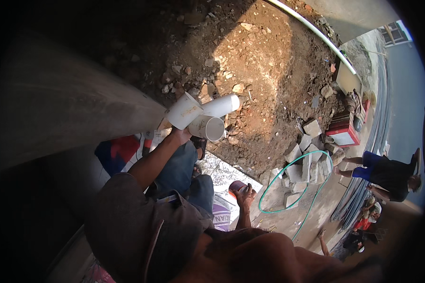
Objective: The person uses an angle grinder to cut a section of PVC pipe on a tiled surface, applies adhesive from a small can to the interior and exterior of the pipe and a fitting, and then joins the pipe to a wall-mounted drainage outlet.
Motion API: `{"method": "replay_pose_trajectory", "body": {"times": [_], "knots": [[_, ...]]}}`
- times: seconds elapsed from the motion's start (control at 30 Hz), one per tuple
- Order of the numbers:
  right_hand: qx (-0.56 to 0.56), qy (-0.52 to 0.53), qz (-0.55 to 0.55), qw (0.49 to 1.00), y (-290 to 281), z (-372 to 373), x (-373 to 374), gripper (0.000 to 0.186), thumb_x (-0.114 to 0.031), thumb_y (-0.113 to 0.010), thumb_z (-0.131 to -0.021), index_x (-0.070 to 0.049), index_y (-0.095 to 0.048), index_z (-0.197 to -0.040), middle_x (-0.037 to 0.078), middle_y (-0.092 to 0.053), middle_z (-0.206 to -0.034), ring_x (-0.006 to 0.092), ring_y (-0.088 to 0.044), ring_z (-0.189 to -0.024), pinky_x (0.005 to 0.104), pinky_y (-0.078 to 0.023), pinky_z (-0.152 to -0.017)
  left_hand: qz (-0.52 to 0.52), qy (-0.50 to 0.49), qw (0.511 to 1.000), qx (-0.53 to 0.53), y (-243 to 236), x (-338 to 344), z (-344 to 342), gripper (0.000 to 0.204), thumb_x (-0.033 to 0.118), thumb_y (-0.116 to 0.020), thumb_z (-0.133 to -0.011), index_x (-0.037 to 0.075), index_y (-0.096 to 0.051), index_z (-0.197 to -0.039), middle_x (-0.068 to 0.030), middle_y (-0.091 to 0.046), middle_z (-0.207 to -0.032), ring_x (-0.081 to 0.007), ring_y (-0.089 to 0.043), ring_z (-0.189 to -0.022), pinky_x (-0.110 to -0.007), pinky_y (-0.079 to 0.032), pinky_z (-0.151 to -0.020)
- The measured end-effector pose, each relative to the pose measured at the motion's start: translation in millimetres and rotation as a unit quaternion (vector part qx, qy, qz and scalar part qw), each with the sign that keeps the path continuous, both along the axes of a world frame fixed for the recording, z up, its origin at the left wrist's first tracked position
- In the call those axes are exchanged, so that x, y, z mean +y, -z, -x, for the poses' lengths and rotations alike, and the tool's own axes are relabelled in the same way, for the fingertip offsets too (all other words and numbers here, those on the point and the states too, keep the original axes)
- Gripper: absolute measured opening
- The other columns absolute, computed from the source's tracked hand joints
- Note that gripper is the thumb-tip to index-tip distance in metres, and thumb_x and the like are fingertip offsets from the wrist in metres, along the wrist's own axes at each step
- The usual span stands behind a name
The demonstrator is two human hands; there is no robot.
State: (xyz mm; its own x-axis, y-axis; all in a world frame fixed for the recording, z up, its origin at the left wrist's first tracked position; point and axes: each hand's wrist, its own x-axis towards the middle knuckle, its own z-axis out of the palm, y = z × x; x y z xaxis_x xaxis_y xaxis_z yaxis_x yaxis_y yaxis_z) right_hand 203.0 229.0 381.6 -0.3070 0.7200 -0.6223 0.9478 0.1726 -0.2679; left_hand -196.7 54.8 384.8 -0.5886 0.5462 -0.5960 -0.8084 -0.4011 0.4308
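My left hand [181, 136] is closed around a white plastic pipe fitting [186, 111]. The fitting has three short round branches; one wide open end faces right, and brownish smears mark its wall. It is held over the edge of the dirt, beside a large grey column. Lower and to the right, my right hand [245, 195] grips a dark red can [235, 188] from its right side. The can is over a white, paint-spotted surface [222, 173]; its contents are hidden.
Rubble-strewn soil [259, 80] lies ahead, with a long white pipe [316, 33] beyond. To the right are broken concrete pieces [302, 172], a looped green hose [264, 203], a red box [343, 134] and long metal rods [380, 113]. A person [387, 177] stands farther right; others are near.
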Motion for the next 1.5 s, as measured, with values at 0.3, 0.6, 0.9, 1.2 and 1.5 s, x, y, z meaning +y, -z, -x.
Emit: {"method": "replay_pose_trajectory", "body": {"times": [0.3,0.6,0.9,1.2,1.5], "knots": [[-0.076,-0.038,-0.046,0.995,-103.5,139.2,158.5,0.102,-0.041,-0.087,-0.055,-0.024,-0.038,-0.143,0.022,-0.035,-0.137,0.0441,-0.041,-0.127,0.0527,-0.040,-0.104,-0.069,-0.089,0.993,-0.027,-61.6,21.8,80.9,0.052,0.044,-0.053,-0.094,0.009,-0.051,-0.132,-0.0083,-0.057,-0.130,-0.0232,-0.055,-0.119,-0.044,-0.043,-0.102],[-0.089,-0.166,-0.105,0.977,-125.1,341.8,303.9,0.101,-0.043,-0.082,-0.057,-0.023,-0.036,-0.144,0.025,-0.038,-0.134,0.0459,-0.043,-0.125,0.0520,-0.041,-0.102,-0.089,-0.266,0.956,0.089,-115.1,38.3,204.8,0.051,0.042,-0.052,-0.096,0.007,-0.048,-0.132,-0.0108,-0.053,-0.134,-0.0255,-0.053,-0.121,-0.044,-0.042,-0.104],[0.047,-0.267,-0.037,0.962,-37.9,624.3,441.5,0.101,-0.030,-0.085,-0.059,-0.015,-0.034,-0.145,0.027,-0.036,-0.133,0.0436,-0.043,-0.124,0.0482,-0.043,-0.100,-0.124,-0.527,0.832,0.123,-117.5,69.9,330.1,0.049,0.037,-0.054,-0.097,0.005,-0.048,-0.133,-0.0131,-0.054,-0.133,-0.0273,-0.051,-0.125,-0.048,-0.042,-0.106],[0.076,-0.431,-0.072,0.896,-125.7,936.4,478.6,0.100,-0.036,-0.088,-0.059,-0.023,-0.038,-0.144,0.018,-0.040,-0.132,0.0397,-0.049,-0.115,0.0528,-0.039,-0.100,-0.004,-0.654,0.743,0.141,-138.3,96.3,404.3,0.056,0.038,-0.054,-0.096,0.009,-0.040,-0.142,-0.0119,-0.041,-0.145,-0.0289,-0.040,-0.134,-0.051,-0.032,-0.112],[0.153,-0.496,-0.055,0.853,-170.8,1197.2,430.2,0.093,-0.036,-0.084,-0.070,-0.022,-0.033,-0.147,0.018,-0.039,-0.140,0.0415,-0.049,-0.124,0.0534,-0.047,-0.095,0.245,-0.617,0.725,0.184,-106.3,95.2,532.5,0.055,0.035,-0.052,-0.097,0.007,-0.038,-0.143,-0.0140,-0.039,-0.146,-0.0287,-0.037,-0.136,-0.050,-0.032,-0.112]]}}
